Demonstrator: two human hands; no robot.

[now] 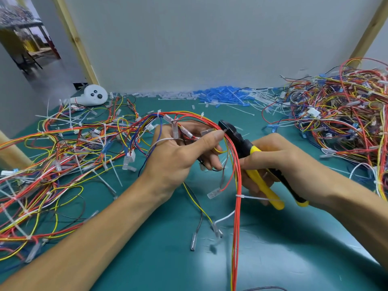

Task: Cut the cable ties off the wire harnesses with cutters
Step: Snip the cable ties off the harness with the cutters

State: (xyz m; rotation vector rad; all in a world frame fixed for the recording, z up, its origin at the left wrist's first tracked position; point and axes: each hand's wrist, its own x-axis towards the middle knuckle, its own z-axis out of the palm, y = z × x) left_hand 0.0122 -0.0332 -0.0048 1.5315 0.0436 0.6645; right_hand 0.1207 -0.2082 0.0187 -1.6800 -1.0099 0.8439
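Observation:
My left hand [180, 156] grips a wire harness [236, 169] of mostly red and yellow wires, thumb pressed on the bundle near its bend. My right hand [279, 162] holds the cutters [260, 164], which have yellow and black handles. Their black jaws [227, 128] sit at the bundle right beside my left thumb tip, on a small white tie. Lower on the hanging bundle a white cable tie [252, 197] is still wrapped round the red wires, its tail pointing right. Clear connectors dangle from loose wire ends below my hands.
A heap of harnesses [340, 114] fills the right of the green mat [168, 259]. More harnesses with ties [52, 164] sprawl on the left. Cut white ties and blue connectors [222, 95] lie along the back wall. A white handheld device [92, 95] rests at back left.

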